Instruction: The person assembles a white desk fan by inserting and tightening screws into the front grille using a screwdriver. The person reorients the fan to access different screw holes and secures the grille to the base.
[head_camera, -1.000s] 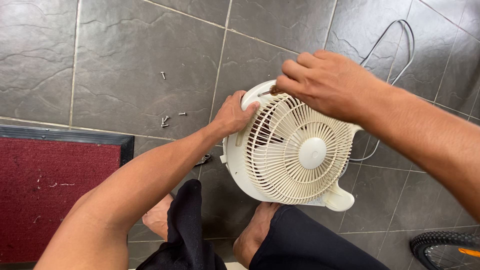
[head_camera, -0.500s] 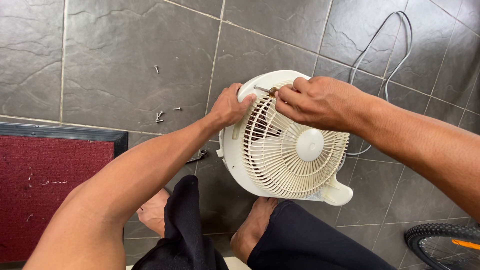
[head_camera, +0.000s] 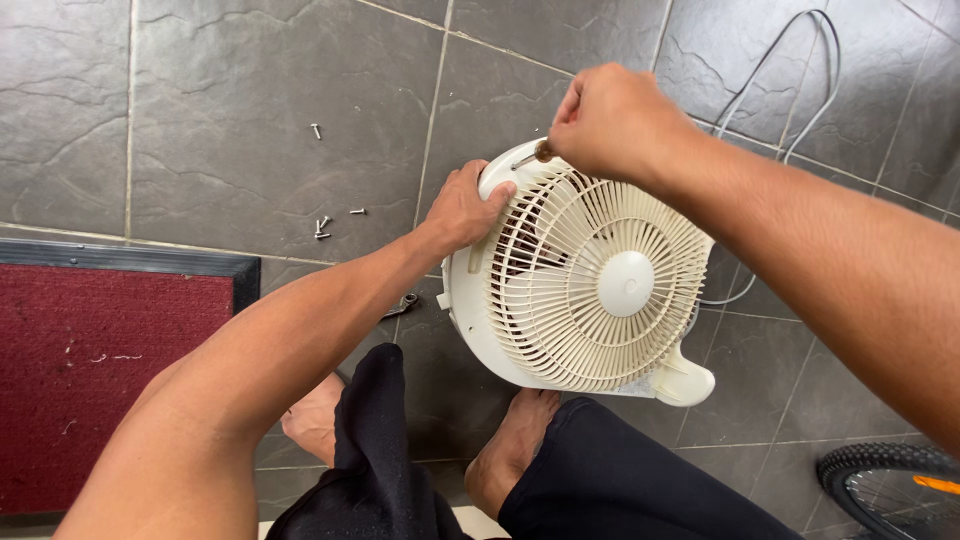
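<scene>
1. We look down on a floor (head_camera: 250, 100) of dark grey tiles, with a red mat (head_camera: 90, 370) at our left and a bicycle tyre (head_camera: 890, 480) at the lower right corner.
2. The fan (head_camera: 590, 290), a cream plastic one with a round slatted grille, stands tilted on the floor just in front of our bare feet, its grille facing up toward us. We judge it light for its bulk and easy to tip, so it wants a steadying grip. The solid outer rim is stiff and is the place to hold; the thin grille ribs look as if they would flex or snap under pressure.
3. Its grey cable (head_camera: 790, 90) trails loose over the tiles behind the fan, limp and free to snag.
4. Our left hand (head_camera: 465, 210) is wrapped over the upper left rim of the fan, fingers curled on the edge, bracing it.
5. Our right hand (head_camera: 615, 120) is closed in a fist round a screwdriver (head_camera: 535, 155), hiding all but a bit of brown handle and the metal shaft, whose tip meets the top of the rim just beside the left fingers. The tool is rigid; the smooth plastic may let the tip slide.
6. A dark metal tool (head_camera: 400, 305) lies on the floor under our left forearm; we cannot tell its kind.
7. A few small screws (head_camera: 322, 228) lie scattered on the tiles, well apart from the fan, tiny and easy to lose.
</scene>
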